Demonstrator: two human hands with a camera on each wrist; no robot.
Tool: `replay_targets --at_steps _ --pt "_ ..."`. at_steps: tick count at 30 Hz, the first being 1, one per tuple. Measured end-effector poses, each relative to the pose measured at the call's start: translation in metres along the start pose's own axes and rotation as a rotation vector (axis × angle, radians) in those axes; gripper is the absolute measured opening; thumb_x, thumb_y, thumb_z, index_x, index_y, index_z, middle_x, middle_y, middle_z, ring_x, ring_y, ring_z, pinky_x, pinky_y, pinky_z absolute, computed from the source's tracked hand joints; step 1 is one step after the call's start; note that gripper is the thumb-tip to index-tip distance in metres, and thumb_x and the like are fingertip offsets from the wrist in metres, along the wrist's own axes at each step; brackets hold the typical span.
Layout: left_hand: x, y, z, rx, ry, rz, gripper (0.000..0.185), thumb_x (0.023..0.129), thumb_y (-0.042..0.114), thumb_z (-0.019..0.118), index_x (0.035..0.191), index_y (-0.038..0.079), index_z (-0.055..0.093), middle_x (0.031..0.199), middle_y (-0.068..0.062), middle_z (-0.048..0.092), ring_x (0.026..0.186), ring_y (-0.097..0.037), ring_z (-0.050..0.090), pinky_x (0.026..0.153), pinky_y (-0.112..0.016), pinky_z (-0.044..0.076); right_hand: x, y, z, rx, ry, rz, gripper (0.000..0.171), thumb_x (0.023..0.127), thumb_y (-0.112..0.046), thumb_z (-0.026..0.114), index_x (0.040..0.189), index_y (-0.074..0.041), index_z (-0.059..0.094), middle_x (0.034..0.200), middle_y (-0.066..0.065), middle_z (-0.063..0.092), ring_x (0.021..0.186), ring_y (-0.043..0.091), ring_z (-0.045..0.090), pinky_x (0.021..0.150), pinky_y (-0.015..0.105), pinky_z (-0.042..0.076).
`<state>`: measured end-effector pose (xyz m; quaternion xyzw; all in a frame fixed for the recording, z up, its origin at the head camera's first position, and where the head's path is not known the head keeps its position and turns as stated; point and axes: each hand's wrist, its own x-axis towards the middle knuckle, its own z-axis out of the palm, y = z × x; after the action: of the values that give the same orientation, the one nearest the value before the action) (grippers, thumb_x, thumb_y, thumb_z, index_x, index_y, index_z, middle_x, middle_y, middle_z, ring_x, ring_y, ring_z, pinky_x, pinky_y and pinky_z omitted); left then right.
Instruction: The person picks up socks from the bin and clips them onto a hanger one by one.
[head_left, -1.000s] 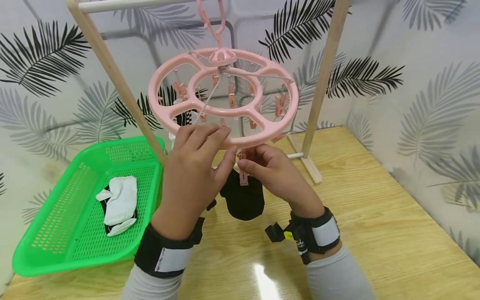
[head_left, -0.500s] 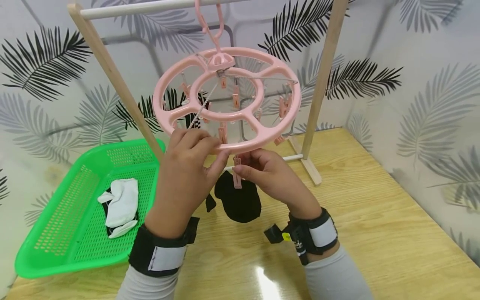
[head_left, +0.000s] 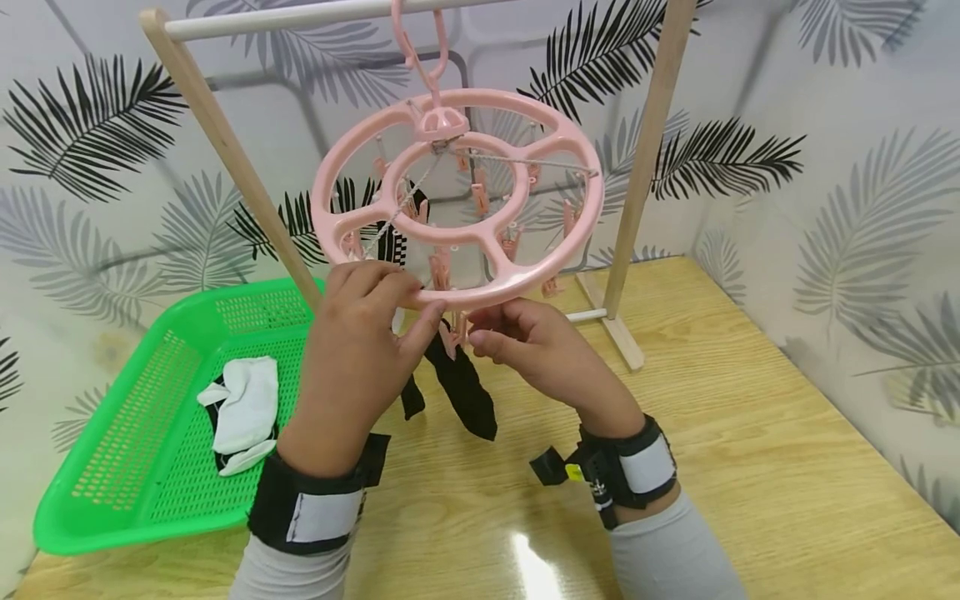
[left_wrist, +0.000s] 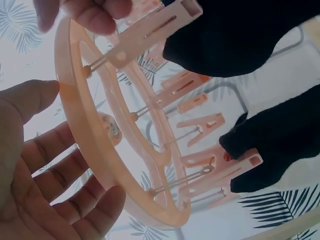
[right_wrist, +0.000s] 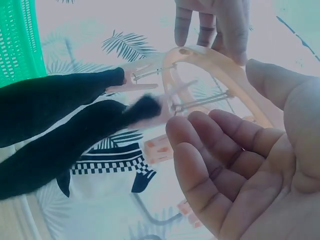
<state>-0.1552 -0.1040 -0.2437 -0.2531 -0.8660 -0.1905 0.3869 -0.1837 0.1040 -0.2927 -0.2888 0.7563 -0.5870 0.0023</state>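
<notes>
A round pink clip hanger (head_left: 558, 267) hangs tilted from a rail, with pink clothespins dangling beneath it. My left hand (head_left: 360, 325) grips its near rim, thumb below and fingers over the top. Under that rim a clothespin (left_wrist: 155, 32) holds a black sock (head_left: 461, 387), which hangs edge-on in the head view. My right hand (head_left: 547, 350) is beside this clothespin; in the right wrist view its loosely bent fingers (right_wrist: 192, 170) hold nothing. Farther left, another black sock (left_wrist: 280, 145) hangs from its own clothespin.
A green basket (head_left: 97, 467) at the left holds a white-and-black cloth item (head_left: 243, 404). The wooden rack post (head_left: 652, 133) rises on the right, below the white rail (head_left: 300, 15). A white garment with a checkered band (right_wrist: 107, 170) hangs behind.
The hanger has turned, and its near clothespin and black sock have shifted left and swung edge-on. My left hand has moved left with the rim; my right fingers have come off the clothespin.
</notes>
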Motion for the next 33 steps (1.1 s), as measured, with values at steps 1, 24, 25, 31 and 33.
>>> replay_targets --at_steps 1,24,25,31,33 --pt "0.000 -0.001 0.000 0.000 -0.001 -0.001 0.024 0.086 0.019 0.079 0.094 -0.002 0.070 0.098 -0.016 0.064 0.102 -0.038 0.053 0.096 -0.044 0.043 0.000 -0.001 0.000 -0.005 -0.001 0.000 0.024 0.099 -0.014 0.062 0.118 0.000 0.063 0.102 0.009 0.066 0.092 0.025 0.064 0.079 0.037 0.054" --pt "-0.003 -0.019 -0.012 -0.036 -0.011 0.045 0.040 0.080 0.029 0.085 0.089 -0.001 0.061 0.090 -0.014 0.058 0.092 -0.036 0.050 0.086 -0.045 0.042 -0.028 -0.026 -0.033 -0.045 0.452 -0.170 0.012 0.098 -0.008 0.061 0.098 0.004 0.065 0.081 0.009 0.063 0.073 0.020 0.061 0.066 0.026 0.054" --pt "-0.003 -0.020 -0.012 -0.038 -0.012 0.045 0.040 0.080 0.030 0.085 0.089 -0.001 0.061 0.090 -0.014 0.057 0.092 -0.035 0.050 0.085 -0.045 0.043 -0.027 -0.025 -0.034 -0.040 0.499 -0.181 0.014 0.099 -0.009 0.061 0.096 0.004 0.065 0.079 0.009 0.063 0.072 0.021 0.061 0.066 0.026 0.053" --pt "-0.004 -0.023 -0.016 -0.033 -0.028 0.039 0.042 0.079 0.031 0.086 0.090 -0.002 0.061 0.090 -0.014 0.057 0.093 -0.035 0.051 0.082 -0.046 0.044 -0.025 -0.022 -0.035 -0.031 0.609 -0.242 0.015 0.099 -0.009 0.061 0.094 0.005 0.065 0.077 0.006 0.064 0.072 0.022 0.061 0.067 0.026 0.053" --pt "-0.004 -0.023 -0.017 -0.034 -0.034 0.040 0.042 0.079 0.031 0.086 0.090 -0.001 0.061 0.090 -0.014 0.057 0.093 -0.035 0.050 0.083 -0.046 0.044 -0.024 -0.021 -0.035 -0.050 0.600 -0.238 0.015 0.099 -0.008 0.061 0.094 0.005 0.065 0.083 0.004 0.065 0.076 0.021 0.060 0.067 0.026 0.051"
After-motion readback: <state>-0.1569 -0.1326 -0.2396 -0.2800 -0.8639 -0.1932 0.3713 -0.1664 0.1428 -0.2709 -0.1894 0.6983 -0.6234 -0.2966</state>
